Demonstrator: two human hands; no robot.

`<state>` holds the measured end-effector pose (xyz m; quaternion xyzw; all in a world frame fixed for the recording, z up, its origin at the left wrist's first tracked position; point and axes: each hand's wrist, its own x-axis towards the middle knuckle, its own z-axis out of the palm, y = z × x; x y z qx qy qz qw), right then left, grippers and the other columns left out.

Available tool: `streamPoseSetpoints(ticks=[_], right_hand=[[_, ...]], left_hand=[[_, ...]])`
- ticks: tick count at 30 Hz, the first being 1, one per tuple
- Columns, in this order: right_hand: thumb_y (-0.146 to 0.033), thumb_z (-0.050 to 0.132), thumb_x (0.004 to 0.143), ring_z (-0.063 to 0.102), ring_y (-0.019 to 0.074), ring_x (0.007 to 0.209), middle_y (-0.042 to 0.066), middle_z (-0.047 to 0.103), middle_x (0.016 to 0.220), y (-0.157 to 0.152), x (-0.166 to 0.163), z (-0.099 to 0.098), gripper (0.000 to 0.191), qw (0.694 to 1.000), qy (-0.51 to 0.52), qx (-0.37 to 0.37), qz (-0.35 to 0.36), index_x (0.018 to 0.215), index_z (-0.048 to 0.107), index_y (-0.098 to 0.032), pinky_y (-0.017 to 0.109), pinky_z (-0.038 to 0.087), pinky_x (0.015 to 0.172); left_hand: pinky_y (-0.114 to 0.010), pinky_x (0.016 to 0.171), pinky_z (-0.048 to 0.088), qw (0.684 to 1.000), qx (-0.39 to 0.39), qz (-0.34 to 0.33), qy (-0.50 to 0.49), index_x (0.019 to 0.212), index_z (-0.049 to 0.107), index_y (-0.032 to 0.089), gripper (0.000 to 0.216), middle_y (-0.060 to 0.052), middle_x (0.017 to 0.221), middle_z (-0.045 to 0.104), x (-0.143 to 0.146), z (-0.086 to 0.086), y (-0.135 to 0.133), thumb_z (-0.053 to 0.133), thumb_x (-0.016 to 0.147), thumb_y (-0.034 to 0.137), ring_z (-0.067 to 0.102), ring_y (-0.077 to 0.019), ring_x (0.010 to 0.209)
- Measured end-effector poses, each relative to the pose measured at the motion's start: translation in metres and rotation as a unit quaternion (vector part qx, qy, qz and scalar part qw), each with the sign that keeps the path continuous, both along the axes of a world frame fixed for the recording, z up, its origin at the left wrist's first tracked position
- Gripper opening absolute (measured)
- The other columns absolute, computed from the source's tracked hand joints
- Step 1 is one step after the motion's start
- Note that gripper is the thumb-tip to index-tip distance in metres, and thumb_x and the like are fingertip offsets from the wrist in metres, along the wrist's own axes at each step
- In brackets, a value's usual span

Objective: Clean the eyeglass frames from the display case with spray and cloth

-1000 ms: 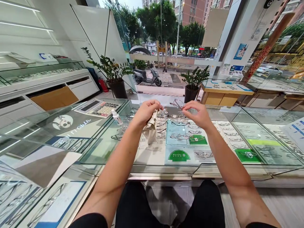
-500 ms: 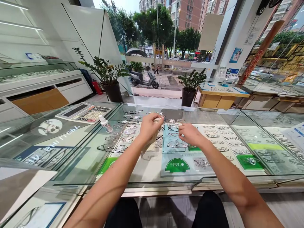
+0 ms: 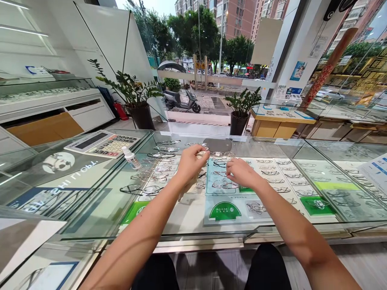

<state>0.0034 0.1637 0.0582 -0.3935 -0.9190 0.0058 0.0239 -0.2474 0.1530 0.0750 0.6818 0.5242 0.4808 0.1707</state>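
Our left hand (image 3: 191, 162) is raised just above the glass table (image 3: 90, 209), its grip closed on a pale cloth (image 3: 186, 188) that hangs bunched below the palm. Our right hand (image 3: 242, 172) sits low and close beside it, with the fingers curled toward the thumb. We cannot tell whether that grip pinches anything, as clear plastic against glass hides too much. Just in front of its fingertips lies a pair of light-rimmed spectacles (image 3: 222, 183) on a blue card (image 3: 211, 189). We cannot say whether they rest on the glass or inside the case beneath it.

As for the wiping, we judge that we are between pieces. The cloth is in hand and ready, but no frame is lifted to it. Rows of eyewear spread to either side, and a dark pair (image 3: 141, 188) lies well to the left (nothing in their look tells us which are already cleaned). How much is left is therefore open, though it looks like most of the rows.

A small spray bottle (image 3: 131, 157) stands upright near the left edge, apart from both hands. A calculator (image 3: 101, 143) lies beyond it.
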Motion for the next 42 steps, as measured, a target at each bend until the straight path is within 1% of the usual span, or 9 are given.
streamPoseSetpoints(ticks=[6,11,15,18,22,27,33,37,42], right_hand=[[-0.016,0.074,0.097,0.067,0.028,0.106,0.009,0.082,0.104,-0.001,0.003,0.002,0.015,1.0,0.002,-0.009,0.002,0.089,0.086,-0.021,0.04,0.041,0.088],[-0.024,0.073,0.101,0.068,0.0258,0.103,0.007,0.082,0.103,-0.006,0.008,0.013,0.015,0.997,0.067,-0.02,0.014,0.091,0.085,-0.022,0.039,0.041,0.09],[-0.016,0.062,0.102,0.067,0.0252,0.103,0.007,0.081,0.103,-0.007,0.009,0.017,0.02,0.991,0.124,0.003,-0.044,0.097,0.08,-0.021,0.039,0.043,0.092],[-0.018,0.056,0.106,0.065,0.0297,0.119,0.011,0.081,0.121,-0.002,0.008,0.01,0.025,0.988,0.13,0.014,-0.081,0.112,0.081,-0.02,0.044,0.045,0.1],[-0.026,0.054,0.111,0.058,0.0344,0.138,0.013,0.076,0.144,0.007,0.008,-0.004,0.031,0.989,0.119,-0.005,-0.087,0.125,0.08,-0.017,0.052,0.043,0.115],[-0.03,0.051,0.113,0.059,0.0356,0.139,0.013,0.076,0.144,0.011,0.007,-0.014,0.034,0.993,0.097,-0.021,-0.071,0.116,0.083,-0.018,0.056,0.044,0.118],[-0.029,0.051,0.112,0.062,0.0384,0.134,0.015,0.078,0.137,0.012,0.008,-0.016,0.034,0.991,0.113,-0.025,-0.07,0.118,0.083,-0.018,0.06,0.044,0.117],[-0.031,0.052,0.112,0.065,0.0375,0.129,0.014,0.08,0.132,0.011,0.012,-0.009,0.033,0.983,0.169,-0.012,-0.068,0.116,0.084,-0.021,0.061,0.047,0.112],[-0.037,0.055,0.111,0.064,0.0351,0.129,0.012,0.079,0.135,0.001,0.01,0.004,0.033,0.942,0.331,0.027,-0.046,0.126,0.081,-0.023,0.06,0.05,0.112]], left_hand=[[-0.035,0.084,0.047,1.0,0.013,-0.001,0.017,0.086,0.071,0.021,0.026,-0.006,0.092,0.078,0.0,-0.002,0.002,0.064,0.094,0.044,0.067,-0.0236,0.086],[-0.035,0.083,0.046,1.0,0.014,-0.005,0.013,0.086,0.071,0.021,0.024,-0.005,0.091,0.078,0.0,-0.003,0.003,0.065,0.095,0.042,0.066,-0.0227,0.084],[-0.035,0.08,0.044,1.0,0.009,-0.007,0.02,0.086,0.07,0.021,0.025,-0.005,0.092,0.078,0.0,-0.003,0.002,0.064,0.095,0.043,0.065,-0.0228,0.084],[-0.034,0.078,0.043,0.999,0.006,-0.003,0.032,0.087,0.07,0.021,0.025,-0.004,0.088,0.076,0.001,-0.002,0.0,0.063,0.096,0.043,0.062,-0.0214,0.079],[-0.033,0.074,0.04,0.999,0.003,-0.002,0.041,0.088,0.069,0.021,0.024,-0.002,0.078,0.071,0.003,-0.001,-0.001,0.063,0.095,0.043,0.057,-0.0198,0.072],[-0.032,0.069,0.039,0.999,-0.014,-0.005,0.036,0.09,0.068,0.022,0.024,0.001,0.069,0.066,0.004,-0.003,-0.002,0.061,0.094,0.044,0.051,-0.0174,0.062],[-0.031,0.07,0.042,0.999,-0.029,-0.02,0.025,0.091,0.066,0.022,0.023,0.001,0.068,0.07,0.006,-0.001,-0.005,0.06,0.095,0.044,0.06,-0.0196,0.064],[-0.03,0.066,0.042,0.999,-0.043,-0.009,0.004,0.088,0.066,0.023,0.021,0.004,0.056,0.062,0.005,0.001,-0.005,0.062,0.093,0.043,0.056,-0.0186,0.055],[-0.03,0.061,0.041,0.997,-0.07,-0.014,-0.023,0.09,0.073,0.022,0.03,0.001,0.068,0.07,0.006,-0.002,-0.002,0.067,0.094,0.051,0.052,-0.0165,0.053]])
